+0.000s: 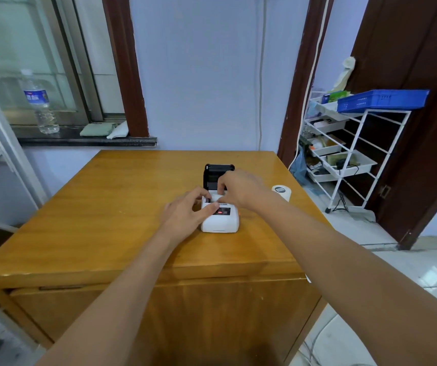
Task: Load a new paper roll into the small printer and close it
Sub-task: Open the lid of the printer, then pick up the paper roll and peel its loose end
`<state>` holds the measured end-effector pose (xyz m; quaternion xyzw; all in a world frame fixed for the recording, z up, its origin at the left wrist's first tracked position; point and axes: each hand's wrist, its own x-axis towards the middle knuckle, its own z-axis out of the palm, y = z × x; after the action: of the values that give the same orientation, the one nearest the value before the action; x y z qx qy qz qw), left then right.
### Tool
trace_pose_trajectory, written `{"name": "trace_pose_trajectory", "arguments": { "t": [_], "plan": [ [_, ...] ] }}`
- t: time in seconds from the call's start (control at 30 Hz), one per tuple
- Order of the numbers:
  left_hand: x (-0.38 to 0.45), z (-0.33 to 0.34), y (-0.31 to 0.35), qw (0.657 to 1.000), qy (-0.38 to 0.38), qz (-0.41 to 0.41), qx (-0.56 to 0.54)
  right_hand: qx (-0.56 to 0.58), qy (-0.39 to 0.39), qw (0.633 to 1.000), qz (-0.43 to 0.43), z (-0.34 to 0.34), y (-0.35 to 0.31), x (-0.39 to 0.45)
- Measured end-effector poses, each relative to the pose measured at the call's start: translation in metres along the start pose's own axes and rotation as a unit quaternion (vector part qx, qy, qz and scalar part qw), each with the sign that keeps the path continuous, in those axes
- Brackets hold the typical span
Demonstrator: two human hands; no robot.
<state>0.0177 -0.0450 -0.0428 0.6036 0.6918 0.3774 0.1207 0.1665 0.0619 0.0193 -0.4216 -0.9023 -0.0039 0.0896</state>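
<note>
White printer (220, 220) sits mid-way on a wooden table (106, 207), its black lid (216, 175) raised. Both hands work at the open bay: left hand (185, 215) steadies the body, right hand (236, 188) pinches white paper inside (roll mostly hidden). Closing remains. A paper roll (282, 192) stands nearby; nothing blocks the lid.

We see the printer (220, 216) on the tabletop (106, 207), its lid (216, 175) raised behind; a paper roll (282, 192) stands to its right, apart.
</note>
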Motion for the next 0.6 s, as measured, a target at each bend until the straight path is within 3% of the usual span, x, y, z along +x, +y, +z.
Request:
{"name": "trace_pose_trajectory", "arguments": {
  "t": [0.2, 0.33, 0.4, 0.6],
  "plan": [
    [-0.001, 0.0, -0.002, 1.0, 0.0, 0.009, -0.007, -0.051, 0.018, 0.998, -0.031, -0.003, -0.004, 0.0],
    [-0.001, -0.001, -0.004, 1.0, -0.001, 0.013, -0.005, -0.019, 0.104, 0.994, -0.031, -0.014, 0.0, -0.014],
    [0.0, -0.001, -0.003, 1.0, -0.002, 0.012, -0.004, 0.023, 0.133, 0.991, 0.002, -0.015, 0.009, -0.026],
    [0.001, 0.0, -0.004, 1.0, -0.003, 0.005, -0.016, 0.16, 0.121, 0.969, 0.142, 0.004, 0.038, -0.06]
  ]
}}
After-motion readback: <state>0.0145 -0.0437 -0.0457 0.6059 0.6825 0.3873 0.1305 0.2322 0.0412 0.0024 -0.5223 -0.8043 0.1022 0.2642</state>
